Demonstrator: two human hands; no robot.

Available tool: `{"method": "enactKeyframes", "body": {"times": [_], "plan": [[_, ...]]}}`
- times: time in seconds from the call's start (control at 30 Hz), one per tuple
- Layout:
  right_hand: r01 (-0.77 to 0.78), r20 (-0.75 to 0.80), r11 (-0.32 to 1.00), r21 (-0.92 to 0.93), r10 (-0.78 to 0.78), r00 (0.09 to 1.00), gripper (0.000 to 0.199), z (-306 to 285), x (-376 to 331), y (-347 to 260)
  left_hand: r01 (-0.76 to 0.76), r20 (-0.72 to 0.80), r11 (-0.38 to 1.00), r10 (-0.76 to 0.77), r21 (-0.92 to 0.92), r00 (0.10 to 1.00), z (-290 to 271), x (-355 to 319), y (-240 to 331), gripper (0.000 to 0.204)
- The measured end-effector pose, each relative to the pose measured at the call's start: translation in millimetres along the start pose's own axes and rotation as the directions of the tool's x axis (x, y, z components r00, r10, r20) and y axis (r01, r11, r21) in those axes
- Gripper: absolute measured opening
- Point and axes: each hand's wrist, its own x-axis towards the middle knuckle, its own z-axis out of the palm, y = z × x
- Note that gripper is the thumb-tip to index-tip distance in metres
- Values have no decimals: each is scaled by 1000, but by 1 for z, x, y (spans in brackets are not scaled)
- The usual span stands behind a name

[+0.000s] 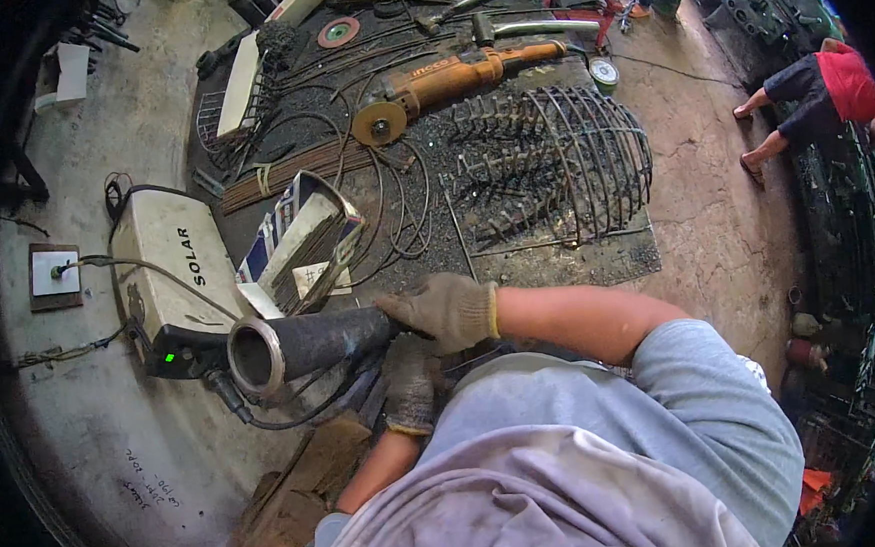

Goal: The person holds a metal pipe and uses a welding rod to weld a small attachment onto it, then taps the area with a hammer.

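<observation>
A dark steel pipe lies nearly level in front of my body, its open end with a bright bare rim facing left. My right hand, in a grey knit glove, is closed over the pipe's right end. Just below it, my left hand, in a similar glove, is held close against the pipe's underside; its fingers are mostly hidden. Left of the pipe is a cream welding machine with a lit green display. A torn carton of welding rods sits beyond the pipe.
An orange angle grinder and a hammer lie on the dark work surface. A curved rod cage stands at its right side. Cables loop near the rods. A person in red is at the far right, beside machinery.
</observation>
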Motion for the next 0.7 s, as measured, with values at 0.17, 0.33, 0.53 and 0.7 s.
{"method": "enactKeyframes", "body": {"times": [0.17,0.33,0.53,0.7], "plan": [[18,-125,1000,7,-17,992,101,3,-1,-6,-5,-194,810,-134,-586,972,57,-11,-47,20],[-116,38,993,0,116,993,98,-27,-7,-24,345,390,-184,-353,-920,850,-2,-13,-33,19],[-90,-98,993,78,98,990,103,-14,-15,-30,248,394,-372,-393,-895,831,-16,-8,-13,19],[-20,-159,1000,0,19,987,105,-1,-14,-21,276,395,-320,-407,-906,824,-19,-7,-12,24]]}}
